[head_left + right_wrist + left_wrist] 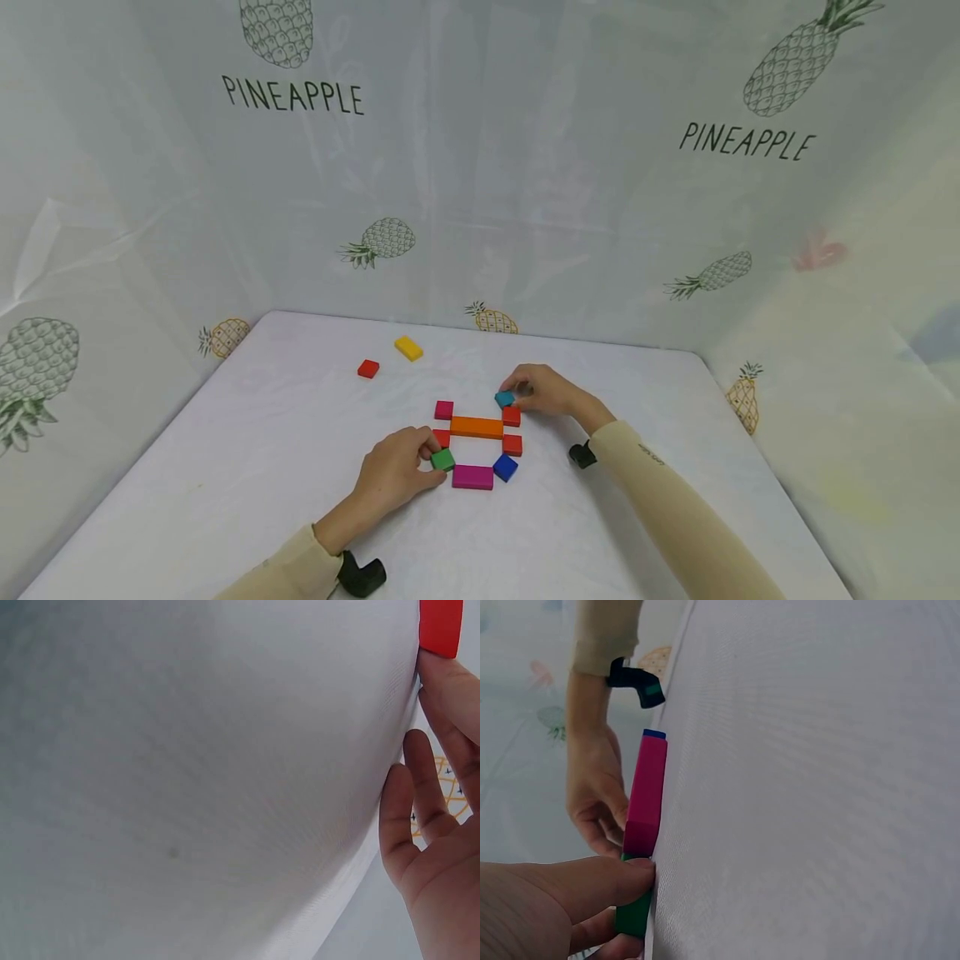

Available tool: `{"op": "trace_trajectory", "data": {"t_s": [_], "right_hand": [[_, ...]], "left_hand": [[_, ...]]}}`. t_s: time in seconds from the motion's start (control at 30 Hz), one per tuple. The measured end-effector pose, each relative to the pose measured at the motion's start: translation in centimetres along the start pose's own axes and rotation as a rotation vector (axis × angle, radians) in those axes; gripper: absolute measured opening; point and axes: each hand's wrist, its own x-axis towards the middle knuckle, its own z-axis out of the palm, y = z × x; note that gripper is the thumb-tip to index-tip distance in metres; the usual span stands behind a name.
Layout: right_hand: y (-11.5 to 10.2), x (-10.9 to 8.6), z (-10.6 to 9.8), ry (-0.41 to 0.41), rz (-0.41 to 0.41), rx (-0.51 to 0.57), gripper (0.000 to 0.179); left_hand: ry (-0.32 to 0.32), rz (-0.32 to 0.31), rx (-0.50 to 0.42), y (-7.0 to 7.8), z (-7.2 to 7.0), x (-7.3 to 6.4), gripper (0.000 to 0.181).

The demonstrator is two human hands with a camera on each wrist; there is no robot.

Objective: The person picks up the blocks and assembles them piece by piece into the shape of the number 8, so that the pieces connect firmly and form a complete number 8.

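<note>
In the head view my left hand (396,468) pinches a green block (442,460) between thumb and fingers, at the left end of a magenta block (472,477). The left wrist view shows the thumb against the green block (634,913), which touches the magenta one (645,795). At the far right of the arrangement, my right hand (547,389) holds a light blue block (505,399) by its fingertips. Just below it lies a red block (512,417), seen close to the thumb in the right wrist view. An orange block (477,427) spans the middle.
A tilted dark blue block (506,467) sits at the magenta block's right end. Around the orange block are a pink block (444,410) and more red blocks (512,445). Farther back lie a yellow block (408,348) and a loose red block (368,368) on the white table (285,400).
</note>
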Motion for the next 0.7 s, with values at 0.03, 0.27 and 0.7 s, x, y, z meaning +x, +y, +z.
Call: {"op": "trace_trajectory", "data": {"t_s": [0.03, 0.27, 0.7], "right_hand": [[-0.05, -0.02, 0.01, 0.000, 0.002, 0.000, 0.028], [-0.23, -0.11, 0.05, 0.005, 0.012, 0.002, 0.028], [-0.28, -0.11, -0.05, 0.000, 0.008, 0.005, 0.028]], "left_hand": [[-0.001, -0.002, 0.000, 0.00, -0.02, -0.01, 0.030], [-0.003, -0.003, -0.005, 0.14, -0.13, -0.15, 0.032], [-0.005, 0.003, -0.024, -0.53, -0.95, -0.24, 0.035]]}}
